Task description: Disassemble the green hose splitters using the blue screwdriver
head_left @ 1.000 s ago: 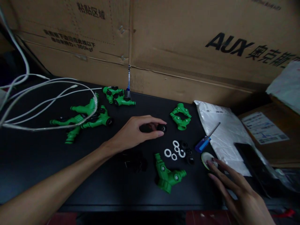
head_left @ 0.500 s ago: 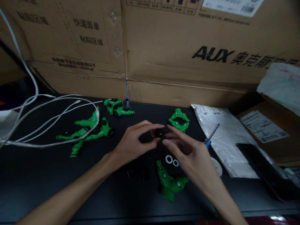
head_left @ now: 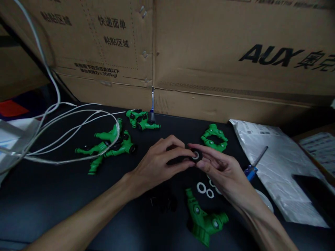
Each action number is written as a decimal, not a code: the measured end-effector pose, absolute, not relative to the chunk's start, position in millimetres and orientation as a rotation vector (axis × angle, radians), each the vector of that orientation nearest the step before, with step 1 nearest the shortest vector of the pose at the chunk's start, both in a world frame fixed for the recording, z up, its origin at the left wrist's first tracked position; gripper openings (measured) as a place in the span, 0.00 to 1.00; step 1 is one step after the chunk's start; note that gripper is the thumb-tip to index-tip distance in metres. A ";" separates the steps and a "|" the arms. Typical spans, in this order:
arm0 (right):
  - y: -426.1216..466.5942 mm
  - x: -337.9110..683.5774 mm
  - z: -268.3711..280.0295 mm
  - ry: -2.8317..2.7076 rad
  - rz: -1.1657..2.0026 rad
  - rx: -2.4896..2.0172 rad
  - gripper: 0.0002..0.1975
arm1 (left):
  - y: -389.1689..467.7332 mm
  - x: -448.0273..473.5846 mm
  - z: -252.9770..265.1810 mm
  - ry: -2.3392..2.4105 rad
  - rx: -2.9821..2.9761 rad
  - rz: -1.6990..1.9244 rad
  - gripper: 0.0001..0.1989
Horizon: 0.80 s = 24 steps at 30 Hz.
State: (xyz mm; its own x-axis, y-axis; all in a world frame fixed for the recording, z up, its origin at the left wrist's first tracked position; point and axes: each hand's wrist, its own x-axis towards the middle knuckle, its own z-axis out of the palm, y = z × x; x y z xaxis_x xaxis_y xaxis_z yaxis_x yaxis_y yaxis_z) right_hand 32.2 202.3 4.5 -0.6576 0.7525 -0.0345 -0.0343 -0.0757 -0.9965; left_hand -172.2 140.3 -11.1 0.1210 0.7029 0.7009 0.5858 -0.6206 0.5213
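Between my hands is a small round black cap-like part (head_left: 200, 155) with a pale ring in its centre. My right hand (head_left: 226, 170) grips its edge between thumb and fingers. My left hand (head_left: 163, 158) is closed in a pinch at the part's middle; its fingertips touch the pale ring. Below the hands, a green Y-shaped hose connector (head_left: 205, 223) lies on the black table. Several white ring washers (head_left: 201, 188) lie just above that connector, some partly covered by my right hand. Small black pieces (head_left: 163, 202), hard to make out, sit below my left wrist.
More green connectors lie at left (head_left: 112, 148), at the back (head_left: 142, 120) and behind my right hand (head_left: 214, 137). White cables (head_left: 70, 111) loop over the left ones. A blue-handled screwdriver (head_left: 251, 172), white packet (head_left: 274, 167) and dark phone (head_left: 314, 195) are at right. A large carton (head_left: 209, 69) stands behind.
My hands have come together around the black part, which now faces the camera with a pale ring showing. My right fingers have closed on it. The view has shifted right.
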 end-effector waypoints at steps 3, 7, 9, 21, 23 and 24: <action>202.3 33.3 4.7 -1.665 1.761 -0.829 0.18 | 142.1 -173.9 -13.9 1.233 2.304 1.438 0.09; 200.7 35.6 9.1 -1.727 1.754 -0.886 0.18 | 144.4 -174.8 -15.0 1.129 2.135 1.383 0.08; 199.7 36.8 12.3 -1.759 1.766 -0.891 0.19 | 145.3 -174.9 -14.8 1.082 2.025 1.395 0.07; 206.9 47.9 23.1 -2.082 1.481 -1.006 0.22 | 145.3 -169.4 -12.1 1.063 1.791 1.225 0.06; 211.6 52.9 23.7 -2.090 1.350 -1.036 0.23 | 145.9 -168.2 -12.3 1.091 1.781 1.185 0.06; 213.0 56.0 24.1 -2.075 1.296 -1.043 0.24 | 146.1 -167.7 -12.8 1.113 1.789 1.143 0.07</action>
